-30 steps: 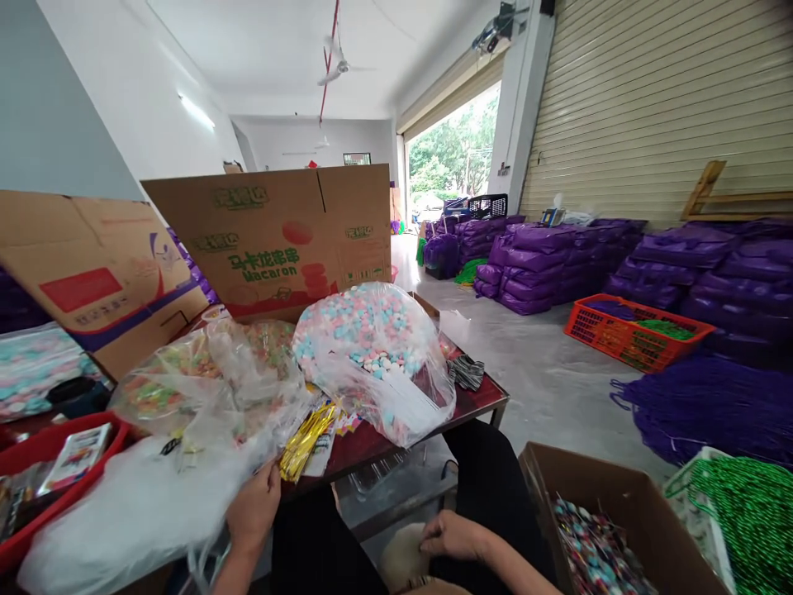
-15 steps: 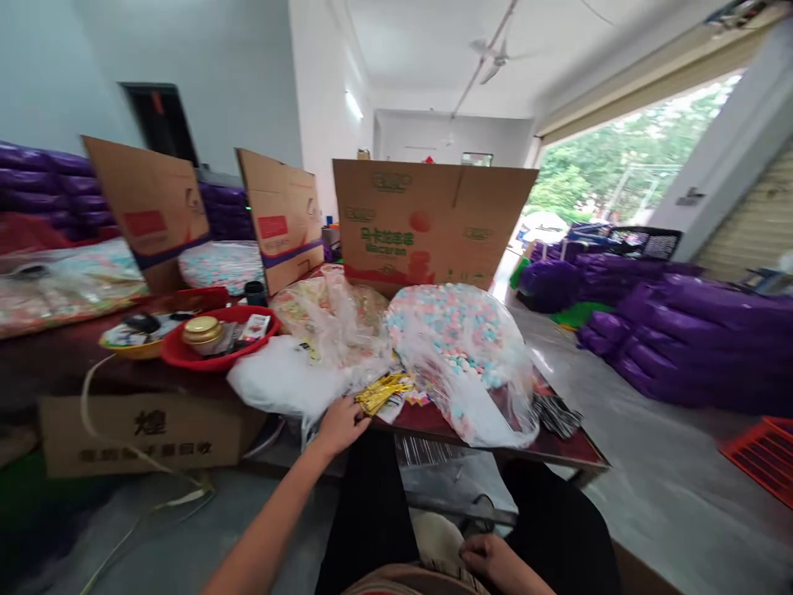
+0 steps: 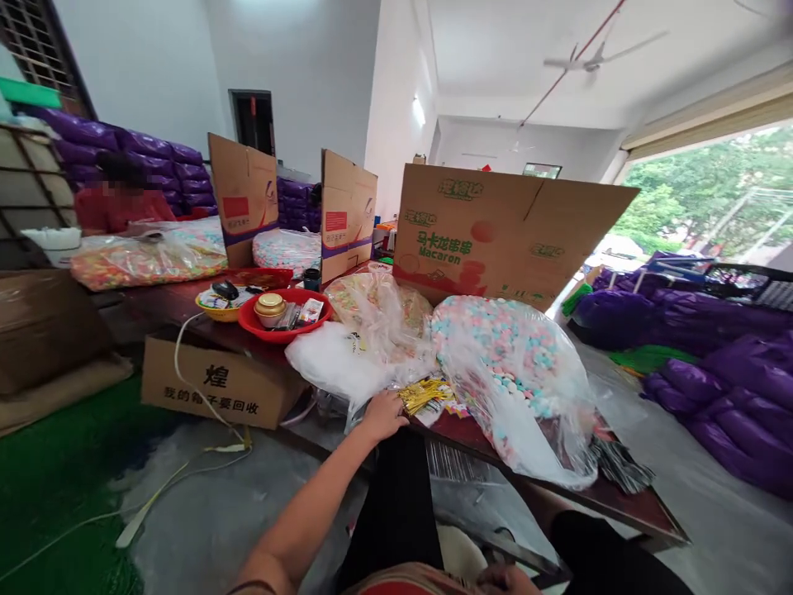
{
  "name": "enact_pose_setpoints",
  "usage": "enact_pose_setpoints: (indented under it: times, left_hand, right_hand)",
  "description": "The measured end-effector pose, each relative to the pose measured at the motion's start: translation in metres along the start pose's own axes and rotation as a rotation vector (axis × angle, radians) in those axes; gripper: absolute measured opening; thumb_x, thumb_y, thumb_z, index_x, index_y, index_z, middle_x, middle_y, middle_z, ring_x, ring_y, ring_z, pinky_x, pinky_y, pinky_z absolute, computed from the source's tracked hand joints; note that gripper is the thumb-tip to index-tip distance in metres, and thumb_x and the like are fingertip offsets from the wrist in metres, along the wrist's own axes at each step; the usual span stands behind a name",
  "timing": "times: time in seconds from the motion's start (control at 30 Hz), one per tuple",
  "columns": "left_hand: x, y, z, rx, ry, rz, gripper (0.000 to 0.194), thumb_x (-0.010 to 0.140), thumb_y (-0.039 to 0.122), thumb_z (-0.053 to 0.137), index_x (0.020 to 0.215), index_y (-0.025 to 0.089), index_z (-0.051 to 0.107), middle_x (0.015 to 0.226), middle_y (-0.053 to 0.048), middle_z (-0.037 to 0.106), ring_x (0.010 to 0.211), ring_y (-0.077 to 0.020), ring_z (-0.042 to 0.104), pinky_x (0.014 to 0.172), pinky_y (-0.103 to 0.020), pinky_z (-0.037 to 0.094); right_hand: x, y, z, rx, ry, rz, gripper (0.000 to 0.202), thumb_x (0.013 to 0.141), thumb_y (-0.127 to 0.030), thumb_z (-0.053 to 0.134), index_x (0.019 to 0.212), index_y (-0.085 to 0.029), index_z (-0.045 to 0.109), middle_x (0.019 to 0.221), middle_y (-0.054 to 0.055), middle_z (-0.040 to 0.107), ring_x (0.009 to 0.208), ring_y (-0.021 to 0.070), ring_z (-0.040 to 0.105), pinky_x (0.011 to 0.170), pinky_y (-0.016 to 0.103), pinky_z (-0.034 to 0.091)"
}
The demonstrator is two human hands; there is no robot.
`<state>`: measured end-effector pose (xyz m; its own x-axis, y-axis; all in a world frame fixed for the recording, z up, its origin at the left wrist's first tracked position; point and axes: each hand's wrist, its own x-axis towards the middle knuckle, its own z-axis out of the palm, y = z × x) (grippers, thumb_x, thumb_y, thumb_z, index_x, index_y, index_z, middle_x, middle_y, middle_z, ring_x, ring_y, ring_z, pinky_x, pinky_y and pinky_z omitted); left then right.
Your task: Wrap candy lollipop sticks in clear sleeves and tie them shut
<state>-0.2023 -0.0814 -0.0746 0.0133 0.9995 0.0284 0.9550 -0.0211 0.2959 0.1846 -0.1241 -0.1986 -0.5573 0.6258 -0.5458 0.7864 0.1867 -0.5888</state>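
Observation:
My left hand [image 3: 384,415] rests on the front edge of the dark red table [image 3: 462,427], fingers laid out flat and apart, beside a bunch of gold twist ties [image 3: 424,397]. Close to it, on the left, lies a heap of clear plastic bags [image 3: 328,359]. Low over my lap, my right hand [image 3: 509,578] is partly cut off by the frame, its fingers curled; what they hold, if anything, is hidden. Before me sits a large clear bag of pink, blue and white candies [image 3: 526,355]. Another bag with yellowish pieces [image 3: 359,297] is left of it.
A cardboard box marked Macaron [image 3: 496,240] stands behind the bags. A red basin [image 3: 273,330] holds a gold jar; a yellow bowl [image 3: 218,311] stands beside it. Silver twist ties [image 3: 623,467] lie at the table's right corner. A person [image 3: 124,198] sits far left.
The view has swung left, so everything sits further right in the picture and the person at far left now shows. My left hand stays beside the gold ties; my right hand sits lower in frame.

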Motion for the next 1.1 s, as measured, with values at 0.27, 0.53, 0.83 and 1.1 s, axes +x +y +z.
enact_pose_setpoints:
  times: [0.27,0.53,0.83,1.1]
  left_hand:
    - [0.009,-0.002,-0.005,0.059,-0.015,0.067,0.026,0.092,0.039,0.066,0.09,0.013,0.065,0.099,-0.005,0.065,0.101,-0.0193,0.062,0.095,-0.04,0.055]
    - [0.013,-0.002,-0.004,0.083,0.036,0.103,0.025,0.092,0.036,0.066,0.083,0.013,0.063,0.09,-0.002,0.064,0.09,-0.0164,0.062,0.088,-0.035,0.055]
    - [0.019,-0.003,-0.001,0.186,0.031,0.079,0.03,0.092,0.042,0.067,0.086,0.013,0.064,0.089,-0.003,0.064,0.093,-0.0174,0.063,0.09,-0.037,0.056]
    - [0.016,-0.017,0.023,0.156,0.221,0.082,0.035,0.086,0.047,0.073,0.085,0.013,0.066,0.082,-0.001,0.064,0.085,-0.0167,0.063,0.086,-0.036,0.055]
  right_hand:
    - [-0.038,-0.029,-0.024,0.096,0.138,0.11,0.03,0.085,-0.02,0.045,0.097,-0.011,0.072,0.089,0.009,0.07,0.084,0.0179,0.065,0.075,0.025,0.046]
    - [-0.071,-0.071,-0.038,-0.126,0.231,0.214,0.03,0.089,-0.026,0.055,0.11,-0.019,0.075,0.108,0.011,0.071,0.108,0.0313,0.065,0.086,0.036,0.044]
    - [-0.073,-0.071,-0.039,-0.125,0.146,0.25,0.035,0.098,-0.032,0.049,0.122,-0.018,0.071,0.116,0.013,0.068,0.11,0.027,0.064,0.089,0.032,0.044]
    - [-0.052,-0.055,-0.049,-0.096,0.08,0.26,0.033,0.098,-0.031,0.053,0.124,-0.019,0.07,0.11,0.009,0.071,0.106,0.0256,0.066,0.085,0.03,0.045]
